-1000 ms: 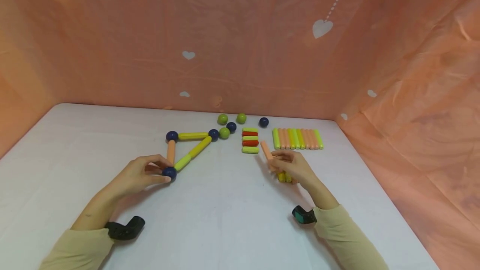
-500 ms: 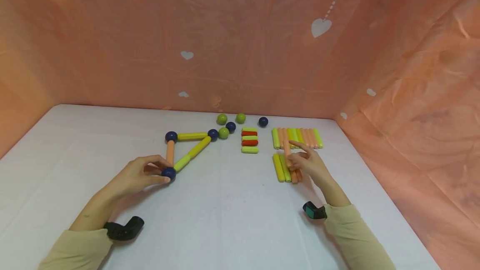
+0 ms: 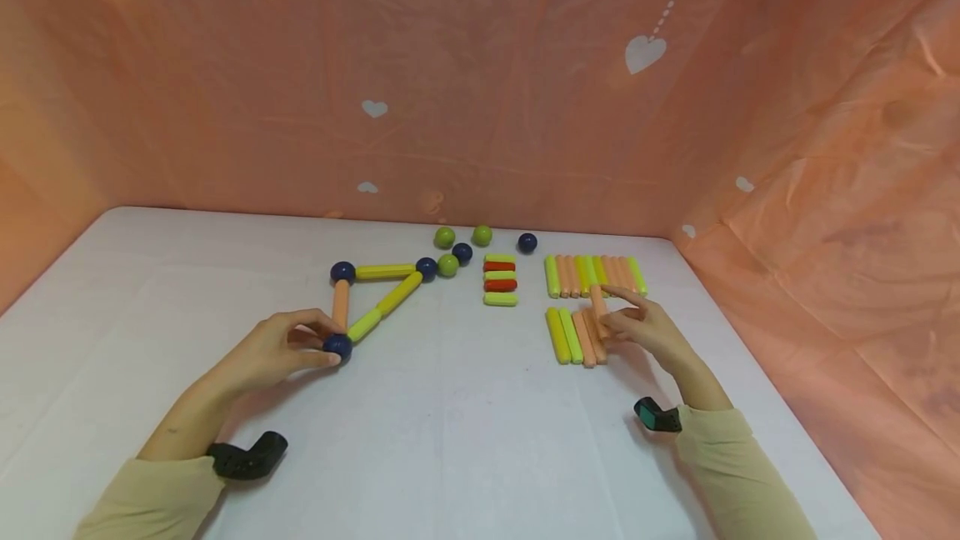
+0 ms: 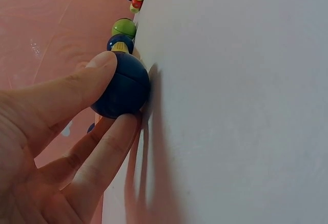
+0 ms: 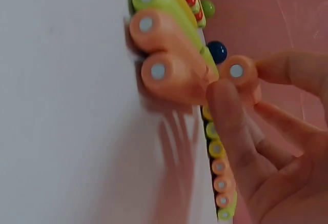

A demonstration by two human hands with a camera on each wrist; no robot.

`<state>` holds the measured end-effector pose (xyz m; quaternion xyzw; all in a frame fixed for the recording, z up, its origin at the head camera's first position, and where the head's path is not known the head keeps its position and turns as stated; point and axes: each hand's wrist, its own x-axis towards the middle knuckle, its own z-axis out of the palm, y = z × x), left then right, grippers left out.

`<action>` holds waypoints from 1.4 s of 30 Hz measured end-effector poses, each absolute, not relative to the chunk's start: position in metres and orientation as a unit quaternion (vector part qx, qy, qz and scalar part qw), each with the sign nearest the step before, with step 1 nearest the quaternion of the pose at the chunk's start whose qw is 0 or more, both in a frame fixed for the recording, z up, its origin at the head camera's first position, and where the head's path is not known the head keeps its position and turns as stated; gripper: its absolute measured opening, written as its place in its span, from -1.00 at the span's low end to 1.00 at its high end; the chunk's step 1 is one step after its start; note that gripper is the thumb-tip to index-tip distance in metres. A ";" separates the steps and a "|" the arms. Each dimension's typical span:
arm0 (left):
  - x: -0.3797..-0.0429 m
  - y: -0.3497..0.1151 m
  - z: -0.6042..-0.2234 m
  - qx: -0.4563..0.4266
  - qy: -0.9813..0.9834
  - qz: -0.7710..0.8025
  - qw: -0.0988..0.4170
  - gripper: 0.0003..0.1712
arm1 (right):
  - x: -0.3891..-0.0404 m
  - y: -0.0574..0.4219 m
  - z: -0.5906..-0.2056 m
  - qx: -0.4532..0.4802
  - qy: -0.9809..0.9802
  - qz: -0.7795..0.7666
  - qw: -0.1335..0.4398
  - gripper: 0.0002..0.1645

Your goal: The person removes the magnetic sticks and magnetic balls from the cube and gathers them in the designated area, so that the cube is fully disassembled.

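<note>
My left hand (image 3: 288, 348) pinches a dark blue ball (image 4: 123, 88) between thumb and fingers, at the near corner of a triangle of sticks and balls. An orange stick (image 3: 341, 305) runs from that ball to a second blue ball (image 3: 342, 272); a yellow stick (image 3: 385, 272) forms the far side and two joined sticks (image 3: 382, 307) the slanted one. On the right, my right hand (image 3: 645, 327) pinches an orange magnetic stick (image 5: 238, 73) by thumb and fingers. It is held over the near row's right end, where two orange sticks (image 5: 164, 75) lie beside a green and a yellow one.
Behind the near row lies a longer row of sticks (image 3: 596, 276). Short red and green sticks (image 3: 500, 285) are stacked left of it. Several loose balls, such as a green ball (image 3: 482, 235) and a blue ball (image 3: 527, 242), sit near the table's far edge.
My right hand has moved right with the orange stick, from left of the near row to its right end, uncovering the sticks there. The left hand stays on the blue ball.
</note>
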<state>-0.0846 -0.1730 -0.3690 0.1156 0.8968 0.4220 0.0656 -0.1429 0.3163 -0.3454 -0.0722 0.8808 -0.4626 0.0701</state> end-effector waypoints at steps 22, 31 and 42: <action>-0.081 -0.172 -0.372 0.131 0.894 0.425 0.054 -0.65 | -0.135 0.329 -0.348 -0.062 0.914 -0.378 0.133 -0.37; -0.077 -0.167 -0.368 0.140 0.894 0.425 0.034 -0.67 | -0.138 0.308 -0.342 -0.084 0.921 -0.376 0.049 -0.53; -0.072 -0.150 -0.365 0.121 0.889 0.435 0.068 -0.60 | -0.137 0.231 -0.346 -0.164 0.891 -0.412 0.095 -0.58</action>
